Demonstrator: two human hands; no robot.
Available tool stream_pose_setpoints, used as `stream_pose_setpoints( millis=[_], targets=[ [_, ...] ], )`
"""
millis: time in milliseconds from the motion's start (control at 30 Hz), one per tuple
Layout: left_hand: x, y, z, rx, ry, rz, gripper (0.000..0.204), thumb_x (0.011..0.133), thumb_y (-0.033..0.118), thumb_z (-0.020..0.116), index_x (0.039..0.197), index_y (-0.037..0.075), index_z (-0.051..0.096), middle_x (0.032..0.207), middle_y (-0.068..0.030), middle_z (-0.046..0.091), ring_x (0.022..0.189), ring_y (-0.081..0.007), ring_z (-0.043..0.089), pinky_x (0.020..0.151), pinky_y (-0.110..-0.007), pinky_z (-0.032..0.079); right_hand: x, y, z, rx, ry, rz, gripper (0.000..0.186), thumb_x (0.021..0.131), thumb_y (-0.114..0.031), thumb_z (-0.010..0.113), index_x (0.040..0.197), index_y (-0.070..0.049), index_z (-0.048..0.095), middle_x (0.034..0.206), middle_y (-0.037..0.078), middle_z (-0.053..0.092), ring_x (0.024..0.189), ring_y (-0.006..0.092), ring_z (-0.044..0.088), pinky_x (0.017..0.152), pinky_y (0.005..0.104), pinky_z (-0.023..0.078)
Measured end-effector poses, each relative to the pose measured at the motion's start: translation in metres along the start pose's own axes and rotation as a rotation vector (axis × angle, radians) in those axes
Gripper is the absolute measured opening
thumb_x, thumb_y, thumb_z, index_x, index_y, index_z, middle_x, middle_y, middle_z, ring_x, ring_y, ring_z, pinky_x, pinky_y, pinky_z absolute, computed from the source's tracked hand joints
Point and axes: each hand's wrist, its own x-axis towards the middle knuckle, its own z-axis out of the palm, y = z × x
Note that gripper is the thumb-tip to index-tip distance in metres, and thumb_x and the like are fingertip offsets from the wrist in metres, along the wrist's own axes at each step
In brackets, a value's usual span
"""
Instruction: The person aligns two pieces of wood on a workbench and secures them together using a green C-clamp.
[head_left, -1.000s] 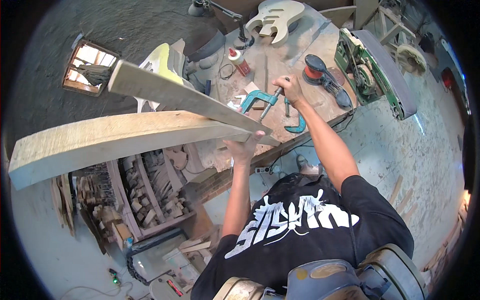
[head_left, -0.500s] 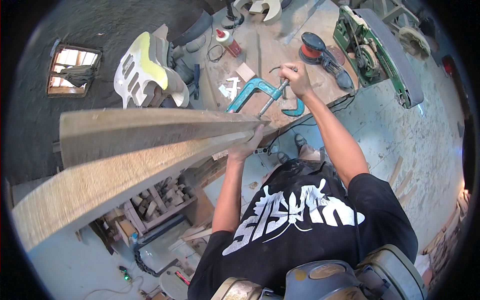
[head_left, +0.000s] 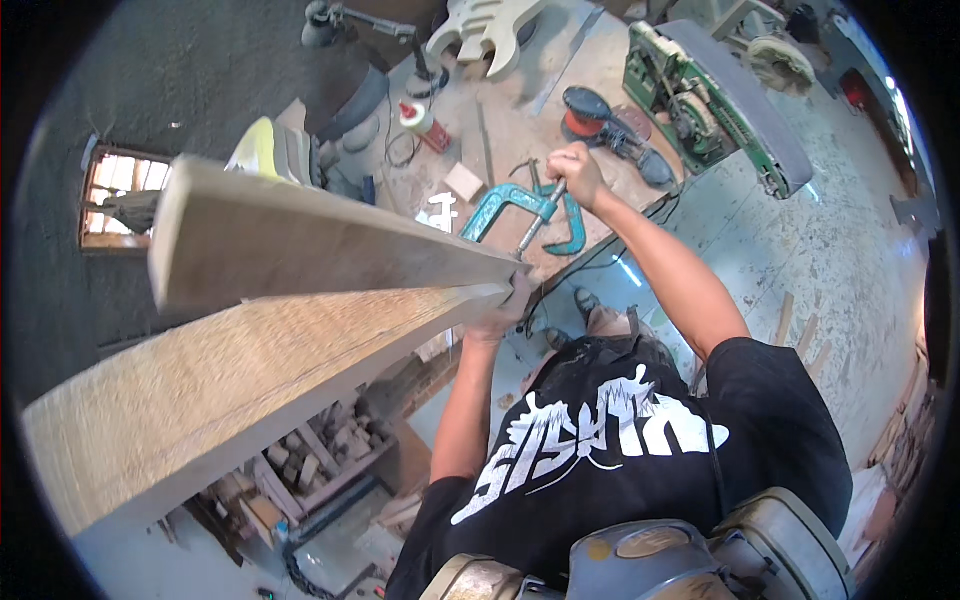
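Note:
Two long wooden boards, an upper one [head_left: 330,245] and a lower one [head_left: 250,375], reach from the left toward me, meeting near the bench edge and spreading apart at their left ends. My left hand [head_left: 505,310] is closed round them where they meet, its fingers partly hidden. A teal C-clamp [head_left: 487,207] sits at that same end, its screw tip close to the upper board. Whether its lower jaw touches the wood is hidden. My right hand [head_left: 577,178] is wrapped round the top of the clamp's screw. Just beyond lies a second teal clamp [head_left: 573,228].
On the workbench [head_left: 520,120] are a red-and-white bottle [head_left: 425,127], a small wood block [head_left: 464,183], white calipers [head_left: 440,212] and a sander [head_left: 597,125]. A green belt sander [head_left: 690,105] stands at the right. Below the boards is a crate of offcuts [head_left: 325,450].
The upper board's left end has shifted up and right in the picture. Bench items appear further left as the view has moved. Both hands keep their holds.

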Motion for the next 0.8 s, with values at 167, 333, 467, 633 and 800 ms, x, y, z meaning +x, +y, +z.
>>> stream_pose_setpoints(
  millis=[167,333,467,633,800],
  targets=[
    [0.026,0.018,0.002,0.01,0.003,-0.024,0.02,0.069,0.016,0.08,0.084,0.008,0.07,0.076,-0.0076,0.07,0.071,-0.0279,0.07,0.067,-0.041,0.055,0.001,0.018,-0.011,-0.037,0.027,0.0,0.024,0.077,-0.016,0.056,0.058,-0.001,0.056,0.055,0.011,0.054,0.054,0.0226,0.056,0.054,0.0349,0.042],
    [0.028,0.017,0.006,0.058,-0.141,-0.071,0.021,0.066,0.017,0.077,0.085,0.009,0.071,0.077,-0.0073,0.071,0.07,-0.0299,0.069,0.067,-0.04,0.054,-0.007,0.024,-0.018,-0.151,0.059,-0.102,0.027,0.077,-0.017,0.052,0.057,0.001,0.054,0.055,0.015,0.054,0.053,0.0242,0.054,0.055,0.0338,0.04],
    [0.044,0.035,0.011,0.046,-0.062,0.046,0.022,0.065,0.019,0.078,0.084,0.011,0.073,0.079,-0.0062,0.071,0.07,-0.0299,0.069,0.066,-0.04,0.054,-0.014,0.024,-0.03,0.166,0.052,0.159,0.027,0.075,-0.016,0.053,0.058,0.004,0.054,0.051,0.013,0.048,0.042,0.0202,0.049,0.043,0.0339,0.037],
    [0.038,0.025,0.033,-0.079,0.129,0.071,0.049,0.065,0.022,0.08,0.103,0.002,0.056,0.082,-0.0151,0.067,0.07,-0.0337,0.067,0.065,-0.044,0.052,-0.015,0.005,-0.056,0.25,0.04,0.537,0.025,0.075,-0.018,0.053,0.056,-0.002,0.051,0.051,0.006,0.044,0.045,0.0158,0.045,0.042,0.0319,0.035],
    [0.038,0.024,0.036,0.044,0.074,0.035,0.056,0.063,0.024,0.081,0.101,0.002,0.048,0.08,-0.0159,0.063,0.07,-0.0356,0.064,0.065,-0.046,0.05,-0.025,0.022,-0.048,0.276,0.073,0.53,0.023,0.074,-0.017,0.055,0.057,-0.001,0.054,0.052,0.007,0.045,0.043,0.0167,0.046,0.041,0.0326,0.038]
  ],
)
